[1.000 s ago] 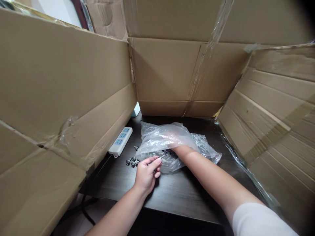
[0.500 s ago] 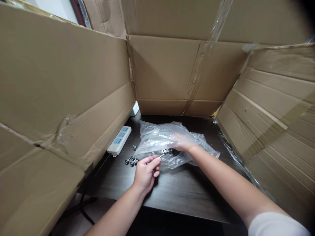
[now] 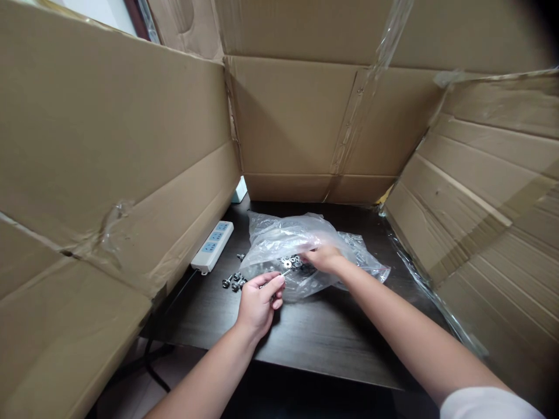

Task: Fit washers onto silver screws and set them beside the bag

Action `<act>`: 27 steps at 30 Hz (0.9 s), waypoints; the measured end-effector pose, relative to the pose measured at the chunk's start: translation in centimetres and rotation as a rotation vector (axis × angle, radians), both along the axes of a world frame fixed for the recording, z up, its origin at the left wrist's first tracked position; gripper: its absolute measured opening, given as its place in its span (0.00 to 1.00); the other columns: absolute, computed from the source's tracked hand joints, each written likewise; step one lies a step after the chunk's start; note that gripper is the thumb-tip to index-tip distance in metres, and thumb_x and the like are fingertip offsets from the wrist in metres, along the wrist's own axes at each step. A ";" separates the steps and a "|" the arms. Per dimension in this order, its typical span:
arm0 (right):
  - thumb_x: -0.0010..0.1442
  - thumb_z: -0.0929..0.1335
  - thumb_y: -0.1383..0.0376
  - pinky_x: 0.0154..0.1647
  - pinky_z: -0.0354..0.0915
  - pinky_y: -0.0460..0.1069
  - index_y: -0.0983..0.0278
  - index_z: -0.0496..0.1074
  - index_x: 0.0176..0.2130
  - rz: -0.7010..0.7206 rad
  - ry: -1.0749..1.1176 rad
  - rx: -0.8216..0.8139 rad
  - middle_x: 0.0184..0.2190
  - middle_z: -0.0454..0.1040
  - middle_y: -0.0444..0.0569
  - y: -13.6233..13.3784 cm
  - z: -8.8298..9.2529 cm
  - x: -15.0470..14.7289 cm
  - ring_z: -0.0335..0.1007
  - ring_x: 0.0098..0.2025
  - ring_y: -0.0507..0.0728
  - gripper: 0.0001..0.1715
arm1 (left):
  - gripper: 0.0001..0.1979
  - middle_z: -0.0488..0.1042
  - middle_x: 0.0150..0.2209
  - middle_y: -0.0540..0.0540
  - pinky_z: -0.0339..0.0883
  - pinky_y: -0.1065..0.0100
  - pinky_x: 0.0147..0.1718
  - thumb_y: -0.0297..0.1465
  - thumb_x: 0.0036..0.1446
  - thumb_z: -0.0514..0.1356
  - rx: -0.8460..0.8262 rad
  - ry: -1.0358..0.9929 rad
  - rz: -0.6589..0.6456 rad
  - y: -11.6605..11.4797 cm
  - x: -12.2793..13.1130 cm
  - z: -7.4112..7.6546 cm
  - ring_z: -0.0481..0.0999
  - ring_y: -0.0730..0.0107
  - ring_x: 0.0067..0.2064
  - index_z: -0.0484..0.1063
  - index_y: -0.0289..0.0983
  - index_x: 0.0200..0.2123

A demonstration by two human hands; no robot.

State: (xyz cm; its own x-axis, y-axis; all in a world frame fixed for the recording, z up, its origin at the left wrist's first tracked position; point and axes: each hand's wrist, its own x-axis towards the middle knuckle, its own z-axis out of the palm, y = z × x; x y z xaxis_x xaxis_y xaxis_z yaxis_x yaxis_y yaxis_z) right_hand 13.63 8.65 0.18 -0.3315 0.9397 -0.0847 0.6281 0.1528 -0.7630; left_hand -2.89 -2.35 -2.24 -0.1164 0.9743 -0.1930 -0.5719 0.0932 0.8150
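Observation:
A crumpled clear plastic bag (image 3: 279, 238) lies on a dark wooden table (image 3: 314, 343), with small metal washers and nuts (image 3: 292, 262) at its mouth. My left hand (image 3: 259, 302) is closed in a pinch on a small metal bolt (image 3: 285, 273) just in front of the bag. My right hand (image 3: 322, 258) is at the bag's opening, fingers curled over the small metal parts; what they grip is hidden. A few loose bolts (image 3: 233, 282) lie on the table to the left of my left hand.
Tall brown cardboard panels (image 3: 109, 145) wall in the table on the left, back and right. A white power strip (image 3: 212, 247) lies along the left panel, its black cable dropping off the table's front left corner.
My right hand has drawn back out of the bag toward its opening, and its fingers have curled over the metal parts. The left hand keeps its pinch and has barely moved.

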 end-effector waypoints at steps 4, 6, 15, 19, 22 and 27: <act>0.59 0.67 0.59 0.38 0.72 0.49 0.68 0.75 0.41 0.041 0.257 -0.106 0.34 0.79 0.51 -3.5 0.1 0.7 0.77 0.36 0.55 0.16 | 0.15 0.69 0.19 0.50 0.51 0.78 0.14 0.30 0.38 0.72 0.007 0.053 0.013 0.2 0.1 0.6 0.63 0.79 0.20 0.74 0.30 0.30; 0.51 0.73 0.61 0.39 0.73 0.50 0.69 0.75 0.39 0.005 0.673 -0.289 0.32 0.79 0.51 -5.2 0.3 1.6 0.78 0.34 0.55 0.17 | 0.15 0.69 0.19 0.50 0.51 0.78 0.14 0.31 0.37 0.72 0.003 0.094 -0.025 0.4 0.2 1.7 0.63 0.79 0.20 0.74 0.31 0.30; 0.45 0.77 0.67 0.31 0.74 0.49 0.62 0.77 0.35 -0.116 1.110 -0.086 0.30 0.78 0.45 -7.3 -0.3 3.7 0.76 0.27 0.53 0.14 | 0.14 0.67 0.17 0.50 0.48 0.76 0.14 0.33 0.37 0.72 0.016 0.301 -0.334 2.7 2.3 5.0 0.60 0.80 0.17 0.76 0.32 0.27; 0.48 0.75 0.67 0.37 0.75 0.52 0.63 0.79 0.34 -0.071 0.989 -0.023 0.37 0.76 0.48 -7.7 -0.9 3.8 0.77 0.32 0.55 0.09 | 0.13 0.66 0.17 0.50 0.48 0.76 0.14 0.34 0.39 0.72 0.001 0.334 -0.346 3.0 2.5 3.6 0.59 0.80 0.17 0.76 0.32 0.28; 0.51 0.74 0.67 0.39 0.75 0.53 0.62 0.79 0.35 -0.043 0.911 0.003 0.39 0.75 0.49 -8.1 -0.8 3.9 0.76 0.35 0.56 0.08 | 0.14 0.64 0.16 0.51 0.50 0.75 0.14 0.34 0.39 0.71 -0.022 0.376 -0.340 2.9 2.3 3.0 0.59 0.79 0.17 0.77 0.31 0.29; 0.55 0.71 0.69 0.38 0.74 0.51 0.60 0.79 0.38 -0.052 0.734 0.182 0.38 0.75 0.50 -8.4 -0.7 3.6 0.74 0.40 0.57 0.09 | 0.15 0.63 0.16 0.51 0.50 0.75 0.14 0.35 0.39 0.71 -0.050 0.416 -0.332 2.7 2.1 3.0 0.58 0.80 0.16 0.77 0.31 0.29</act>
